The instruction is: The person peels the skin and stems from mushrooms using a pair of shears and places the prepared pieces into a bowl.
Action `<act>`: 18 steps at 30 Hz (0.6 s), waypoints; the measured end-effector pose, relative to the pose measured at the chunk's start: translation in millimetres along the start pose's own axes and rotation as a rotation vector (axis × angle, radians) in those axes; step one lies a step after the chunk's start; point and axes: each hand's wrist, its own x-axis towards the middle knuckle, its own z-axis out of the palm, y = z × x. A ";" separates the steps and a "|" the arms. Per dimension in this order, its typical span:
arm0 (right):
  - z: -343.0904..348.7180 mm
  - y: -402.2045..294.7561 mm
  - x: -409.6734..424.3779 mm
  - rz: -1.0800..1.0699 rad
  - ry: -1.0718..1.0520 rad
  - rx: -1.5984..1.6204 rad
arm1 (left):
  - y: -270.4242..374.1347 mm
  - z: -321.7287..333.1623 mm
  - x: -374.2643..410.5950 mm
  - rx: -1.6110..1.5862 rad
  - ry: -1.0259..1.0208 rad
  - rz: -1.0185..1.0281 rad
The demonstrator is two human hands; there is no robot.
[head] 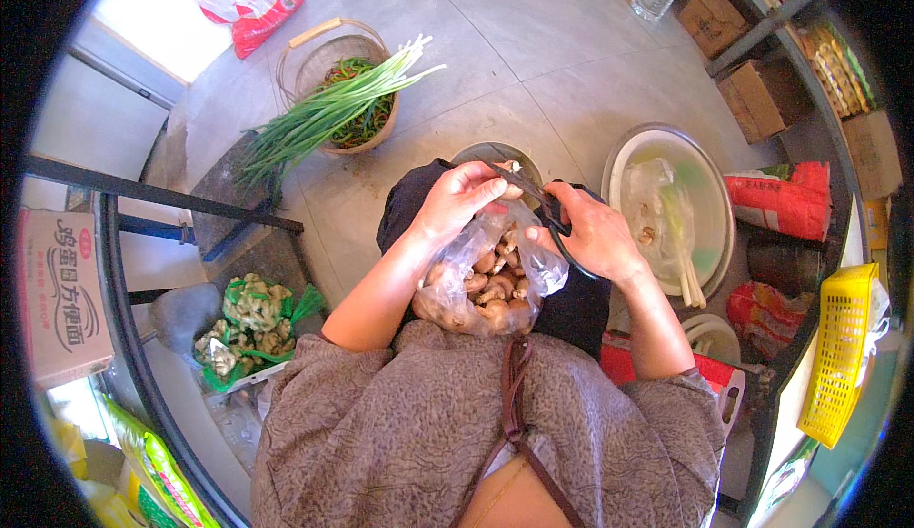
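My left hand holds a brown-capped mushroom, its pale stem pointing up and away. In my right hand are black-handled scissors, their blades at the mushroom's stem; whether the blades touch it I cannot tell. A clear plastic bag lies open on my lap, with many whole mushrooms inside. Beyond my hands, between my knees, a round metal bowl is partly hidden by my hands and the bag.
A basket of peppers with green onions across it stands ahead left. At right is a large basin holding a plastic bag. Netted vegetables lie left, near a black metal frame. A shelf and yellow basket are far right.
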 end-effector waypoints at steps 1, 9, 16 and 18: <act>3.2 1.1 0.7 -0.005 0.011 -0.005 | -1.6 -0.6 0.1 -0.010 -0.001 -0.006; 4.4 -3.7 1.6 0.027 -0.016 -0.020 | -0.2 0.5 -2.2 -0.029 -0.036 -0.055; -0.9 -5.1 -0.1 0.097 -0.087 0.008 | 2.3 3.3 -0.9 -0.002 -0.034 -0.098; -1.1 0.1 0.6 0.110 -0.076 0.027 | -0.7 3.2 2.0 0.056 -0.044 -0.103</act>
